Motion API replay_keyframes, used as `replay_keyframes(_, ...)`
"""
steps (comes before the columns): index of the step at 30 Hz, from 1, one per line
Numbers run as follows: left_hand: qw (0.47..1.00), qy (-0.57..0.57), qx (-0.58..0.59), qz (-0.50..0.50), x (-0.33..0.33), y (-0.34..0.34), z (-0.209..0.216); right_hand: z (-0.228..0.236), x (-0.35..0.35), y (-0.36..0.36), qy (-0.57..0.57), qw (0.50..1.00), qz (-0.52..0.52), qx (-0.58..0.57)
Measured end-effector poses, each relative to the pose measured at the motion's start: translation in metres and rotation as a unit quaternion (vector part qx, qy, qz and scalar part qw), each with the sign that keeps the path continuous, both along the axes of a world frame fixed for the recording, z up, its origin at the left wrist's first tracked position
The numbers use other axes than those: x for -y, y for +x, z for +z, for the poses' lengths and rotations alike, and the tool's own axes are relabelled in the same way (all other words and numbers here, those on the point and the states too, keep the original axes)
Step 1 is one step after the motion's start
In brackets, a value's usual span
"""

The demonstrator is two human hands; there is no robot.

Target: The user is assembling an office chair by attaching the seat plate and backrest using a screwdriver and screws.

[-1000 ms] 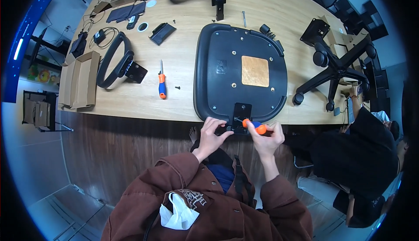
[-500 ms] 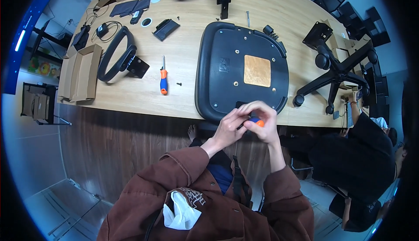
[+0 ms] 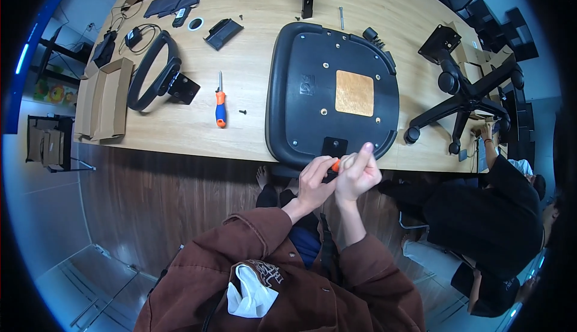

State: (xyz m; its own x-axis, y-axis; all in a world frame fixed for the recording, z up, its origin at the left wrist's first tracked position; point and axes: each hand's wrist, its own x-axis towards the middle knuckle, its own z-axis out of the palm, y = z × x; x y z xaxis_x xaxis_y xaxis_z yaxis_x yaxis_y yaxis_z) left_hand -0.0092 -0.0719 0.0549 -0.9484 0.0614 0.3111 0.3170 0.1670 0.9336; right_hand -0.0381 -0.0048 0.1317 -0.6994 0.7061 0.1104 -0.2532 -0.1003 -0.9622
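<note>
The pale wood-grain table carried everything. On it the broad, rounded black chair seat lay underside up at the front edge, presumably so its screw holes faced upward within easy reach. To its right, well apart, the black chair base with splayed, castered legs lay tipped over, perhaps set aside to leave working room. Far left lay the black looped armrest with its flat bracket.

At the seat's near edge, both hands met. The right hand was curled tight with its thumb raised, seemingly around an orange-handled tool, of which only a little showed. The left hand had bent fingers beside that orange part, perhaps steadying it; whether they gripped anything could not be told. A second, orange-and-blue screwdriver lay between armrest and seat. Just beyond the hands sat a flat black metal plate. Smallest, a dark screw lay beside the screwdriver.
</note>
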Motion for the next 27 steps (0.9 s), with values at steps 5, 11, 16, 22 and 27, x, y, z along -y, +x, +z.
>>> replay_keyframes(5, 0.997, -0.028, -0.065, -0.021, 0.016, -0.017, 0.003, 0.012, -0.025, 0.010, 0.044, 0.937, 0.338, 0.083)
replay_keyframes(11, 0.985, -0.005, -0.034, -0.167, 0.023, -0.033, 0.006, 0.022, -0.053, -0.017, 0.156, 0.795, 0.567, 0.147)
replay_keyframes(16, 1.000, 0.008, 0.015, -0.022, 0.012, -0.013, 0.012, 0.010, -0.020, 0.004, 0.095, 0.964, 0.235, 0.078)
replay_keyframes(22, 0.778, 0.372, 0.480, -0.158, 0.012, 0.048, -0.006, 0.007, -0.006, 0.009, 0.027, 0.996, 0.085, 0.016)
replay_keyframes(27, 0.554, 0.557, 0.586, -0.200, 0.001, 0.023, 0.029, 0.011, 0.003, 0.010, 0.009, 0.999, 0.015, 0.040)
